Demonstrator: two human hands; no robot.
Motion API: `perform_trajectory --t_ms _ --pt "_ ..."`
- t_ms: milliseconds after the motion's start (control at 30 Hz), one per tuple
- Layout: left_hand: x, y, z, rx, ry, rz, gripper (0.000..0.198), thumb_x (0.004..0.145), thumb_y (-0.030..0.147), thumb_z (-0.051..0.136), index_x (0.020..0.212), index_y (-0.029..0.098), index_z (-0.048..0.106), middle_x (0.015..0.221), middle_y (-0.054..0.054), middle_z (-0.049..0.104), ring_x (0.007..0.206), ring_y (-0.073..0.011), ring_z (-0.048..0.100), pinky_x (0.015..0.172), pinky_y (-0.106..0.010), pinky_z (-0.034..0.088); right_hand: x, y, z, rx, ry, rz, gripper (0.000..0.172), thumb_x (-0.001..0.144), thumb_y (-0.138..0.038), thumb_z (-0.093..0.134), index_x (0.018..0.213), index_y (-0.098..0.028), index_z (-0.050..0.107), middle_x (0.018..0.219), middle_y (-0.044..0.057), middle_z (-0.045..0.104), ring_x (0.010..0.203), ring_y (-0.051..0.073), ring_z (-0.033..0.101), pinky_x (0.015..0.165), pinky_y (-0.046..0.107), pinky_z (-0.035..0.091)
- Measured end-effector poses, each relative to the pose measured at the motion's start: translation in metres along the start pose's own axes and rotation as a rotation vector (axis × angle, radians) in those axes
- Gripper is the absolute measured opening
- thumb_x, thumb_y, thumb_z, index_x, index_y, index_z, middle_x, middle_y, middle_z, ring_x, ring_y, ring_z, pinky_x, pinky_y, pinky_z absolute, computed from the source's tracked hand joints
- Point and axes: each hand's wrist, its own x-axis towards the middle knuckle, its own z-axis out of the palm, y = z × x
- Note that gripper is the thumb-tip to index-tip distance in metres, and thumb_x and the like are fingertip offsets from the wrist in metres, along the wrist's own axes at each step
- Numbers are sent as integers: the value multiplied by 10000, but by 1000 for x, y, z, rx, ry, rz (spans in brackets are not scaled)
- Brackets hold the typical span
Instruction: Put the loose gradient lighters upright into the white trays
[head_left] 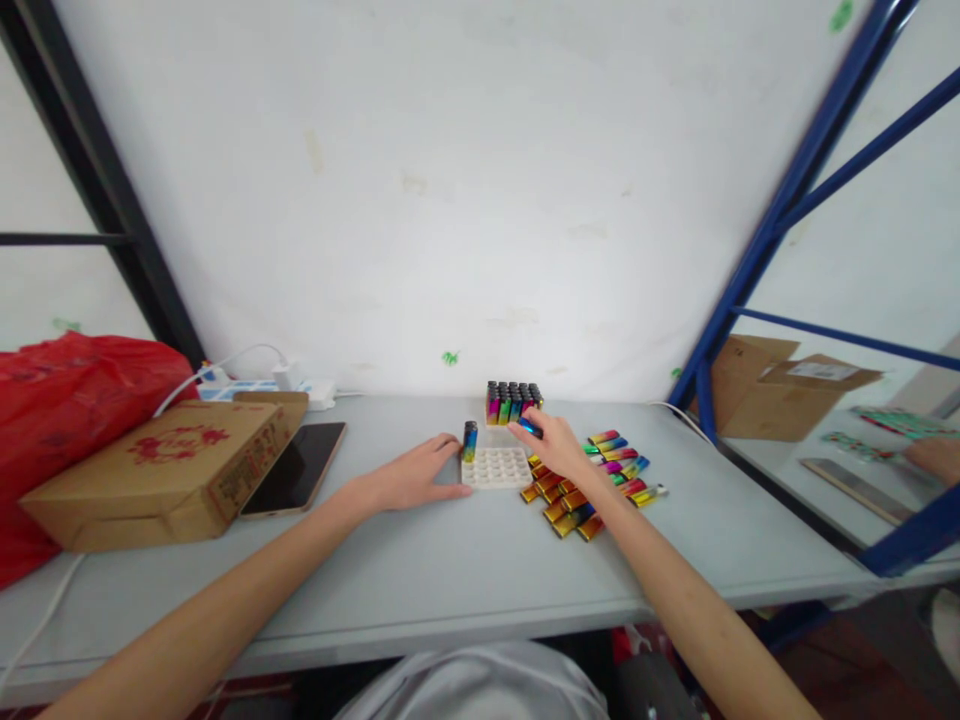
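Grey cloth clothing (480,690) fronts the desk (420,580); right grip (556,445) pinches one glossy blue lighter (530,428) near the far-right corner of the white gridded tray (496,484); left grip (415,477), unclenched, flanks its left edge.

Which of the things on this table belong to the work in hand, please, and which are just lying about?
Apparently in use:
- white tray
- standing lighter
- held lighter, in the right hand
- lighter pile
- lighter rows

Seemingly just lying about:
- phone or tablet
- cardboard box
- red bag
- power strip
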Motion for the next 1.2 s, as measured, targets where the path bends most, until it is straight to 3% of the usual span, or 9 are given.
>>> perform_trajectory --t_ms 67,167,333,500,733,933,1033,1200 --pt "0 1 -1 -10 7 6 702 940 709 562 1418 199 498 1473 -145 541 1347 -316 557 1184 -424 399 -1 -3 2 -198 24 -78 449 953 -581 571 700 -214 520 615 -34 499 599 132 422 592 254 323" --pt "0 2 -1 -23 8 13 688 944 702 560 1420 209 496 1463 -131 546 1334 -305 563 1181 -417 398 -2 -7 6 -316 48 -75 446 965 -521 550 643 -214 511 586 -27 497 576 135 389 581 261 293" --pt "-1 0 0 -24 12 22 674 945 696 565 1408 211 500 1448 -130 552 1316 -302 571 1171 -412 406 -2 -9 13 -325 87 -69 318 869 -361 589 605 -209 500 559 -35 453 568 124 352 569 256 274" --pt "-1 0 0 -28 8 25 675 945 694 564 1403 200 502 1442 -134 553 1317 -305 567 1173 -410 405 -3 -8 15 -292 83 -97 290 843 -312 569 590 -200 483 555 -40 416 569 114 356 570 256 257" --pt "0 0 0 5 2 17 685 949 699 565 1409 197 487 1450 -143 541 1332 -305 555 1185 -402 391 -3 -12 16 -304 63 -139 343 994 -427 534 731 -209 559 625 -27 531 592 137 437 608 259 318" --pt "0 2 0 17 2 24 668 952 692 567 1378 183 500 1401 -145 562 1291 -301 577 1161 -386 410 -5 -12 20 -241 34 -294 293 1083 -410 438 980 -198 612 884 51 650 819 193 596 782 284 442" --pt "0 1 0 32 12 31 651 954 692 563 1366 191 503 1377 -138 570 1263 -300 592 1145 -393 423 -6 -15 22 -246 39 -375 331 1083 -431 452 909 -198 611 929 69 630 871 198 591 815 295 454" --pt "0 1 2 32 7 34 645 956 662 585 1367 173 498 1389 -148 561 1272 -296 586 1150 -383 417 -7 -24 26 -207 -27 -325 402 1063 -470 504 754 -215 527 703 0 586 654 161 545 662 272 407"
